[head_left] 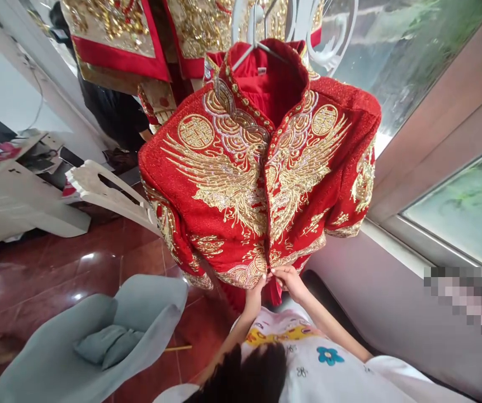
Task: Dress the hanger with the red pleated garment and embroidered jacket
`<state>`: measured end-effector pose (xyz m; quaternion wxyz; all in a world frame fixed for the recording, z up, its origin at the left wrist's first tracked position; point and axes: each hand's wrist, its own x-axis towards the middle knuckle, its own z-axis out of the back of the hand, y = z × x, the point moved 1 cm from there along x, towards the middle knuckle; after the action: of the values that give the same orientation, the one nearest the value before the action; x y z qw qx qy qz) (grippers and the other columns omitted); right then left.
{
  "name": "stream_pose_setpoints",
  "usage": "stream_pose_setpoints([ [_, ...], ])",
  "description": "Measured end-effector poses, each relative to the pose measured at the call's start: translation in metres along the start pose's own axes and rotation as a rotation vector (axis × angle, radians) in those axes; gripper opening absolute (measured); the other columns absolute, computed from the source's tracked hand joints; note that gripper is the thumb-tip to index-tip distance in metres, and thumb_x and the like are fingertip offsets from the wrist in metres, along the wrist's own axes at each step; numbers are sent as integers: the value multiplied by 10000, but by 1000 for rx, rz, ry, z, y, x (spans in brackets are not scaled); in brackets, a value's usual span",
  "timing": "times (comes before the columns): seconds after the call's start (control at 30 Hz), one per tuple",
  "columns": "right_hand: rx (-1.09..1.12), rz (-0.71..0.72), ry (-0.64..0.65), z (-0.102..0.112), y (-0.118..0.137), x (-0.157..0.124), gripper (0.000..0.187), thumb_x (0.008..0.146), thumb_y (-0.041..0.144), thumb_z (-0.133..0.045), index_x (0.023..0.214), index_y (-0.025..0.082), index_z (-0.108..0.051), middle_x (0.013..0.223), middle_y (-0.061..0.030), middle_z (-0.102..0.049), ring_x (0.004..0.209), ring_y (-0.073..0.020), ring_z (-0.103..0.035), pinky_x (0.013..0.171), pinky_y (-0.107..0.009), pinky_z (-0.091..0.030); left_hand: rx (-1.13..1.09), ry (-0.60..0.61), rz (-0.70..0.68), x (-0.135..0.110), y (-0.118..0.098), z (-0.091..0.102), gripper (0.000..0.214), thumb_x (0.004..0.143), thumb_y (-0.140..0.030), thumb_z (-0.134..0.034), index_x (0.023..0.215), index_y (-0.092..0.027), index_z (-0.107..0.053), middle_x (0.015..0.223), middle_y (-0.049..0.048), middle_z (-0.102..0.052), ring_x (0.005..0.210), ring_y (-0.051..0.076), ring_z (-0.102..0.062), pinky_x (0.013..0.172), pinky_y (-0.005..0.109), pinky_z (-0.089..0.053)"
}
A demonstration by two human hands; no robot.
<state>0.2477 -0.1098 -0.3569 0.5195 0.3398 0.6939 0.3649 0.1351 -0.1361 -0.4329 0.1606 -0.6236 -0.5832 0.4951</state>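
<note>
A red jacket (228, 196) with gold embroidered wings and round medallions hangs in front of me on a white hanger (254, 46). Its front edges meet along the middle, while the collar stands open at the top. At the bottom of that front seam, my left hand (256, 292) pinches the hem from the left side. My right hand (292, 281) grips the hem just beside it, thumb and fingers pressed together. The fingertips of both hands nearly touch, and any fastener between them is too small to make out.
A grey armchair (56, 341) with a cushion (107, 344) stands at lower left on the red tiled floor (140, 257). A white chair (110, 193) is behind it. More gold-decorated garments (119, 39) hang at the back. A window (471, 201) lies to the right.
</note>
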Motion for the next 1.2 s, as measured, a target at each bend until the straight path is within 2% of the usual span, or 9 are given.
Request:
stream_pose_setpoints([
  [0.23, -99, 111, -103, 6, -23, -1, 293, 642, 416, -586, 502, 172, -504, 365, 62, -323, 379, -54, -240, 418, -226, -147, -76, 4, 43, -7, -3, -6, 431, 526, -449, -817, 827, -170, -687, 857, 46, -702, 831, 178, -642, 901, 358, -456],
  [0.4, -152, 172, -93, 0, -13, -4, 359, 655, 515, -616, 666, 158, -577, 477, 41, -460, 392, -69, -345, 411, -223, -233, -148, 53, 59, -13, -9, -12, 406, 554, -413, -811, 865, -186, -683, 970, 51, -703, 965, 201, -633, 953, 358, -446],
  [0.57, -205, 228, -98, -6, 0, -8, 414, 718, 547, -541, 554, 167, -527, 472, 19, -465, 399, -73, -350, 426, -229, -266, -197, 87, 73, -18, -10, -12, 424, 578, -393, -810, 908, -160, -684, 1018, 82, -701, 1056, 227, -614, 1008, 370, -420],
  [0.7, -267, 274, -109, -5, 4, -12, 373, 718, 439, -553, 468, 170, -489, 447, 12, -465, 455, -83, -377, 484, -223, -297, -222, 67, 46, -21, -7, -11, 432, 577, -344, -820, 942, -167, -672, 1036, 66, -695, 1035, 212, -618, 1001, 362, -415],
  [0.83, -307, 215, -56, -4, 3, -10, 331, 714, 332, -516, 429, 180, -443, 386, 25, -423, 412, -79, -347, 474, -225, -282, -246, 67, 26, -22, -5, -15, 380, 579, -299, -821, 901, -169, -665, 947, 36, -697, 978, 192, -623, 1009, 362, -391],
  [0.93, -302, 157, -22, -3, 6, -5, 301, 695, 285, -502, 426, 184, -411, 372, 51, -367, 405, -66, -291, 453, -215, -242, -260, 123, 45, -17, -6, -21, 370, 549, -285, -835, 854, -176, -656, 895, 24, -687, 1002, 198, -612, 1034, 369, -363],
  [1.1, -260, 67, 40, 0, 32, 0, 214, 650, 218, -510, 446, 155, -488, 367, 65, -340, 402, -51, -244, 429, -206, -185, -221, 250, 134, 2, -11, -33, 270, 550, -283, -820, 681, -151, -624, 778, 52, -667, 893, 215, -625, 980, 393, -412],
  [1.2, -207, 10, 95, -2, 48, -2, 183, 650, 215, -497, 492, 139, -552, 342, 80, -289, 367, -42, -179, 402, -211, -130, -176, 267, 115, 9, -13, -42, 231, 550, -230, -798, 674, -165, -614, 754, 34, -665, 815, 189, -620, 929, 372, -444],
])
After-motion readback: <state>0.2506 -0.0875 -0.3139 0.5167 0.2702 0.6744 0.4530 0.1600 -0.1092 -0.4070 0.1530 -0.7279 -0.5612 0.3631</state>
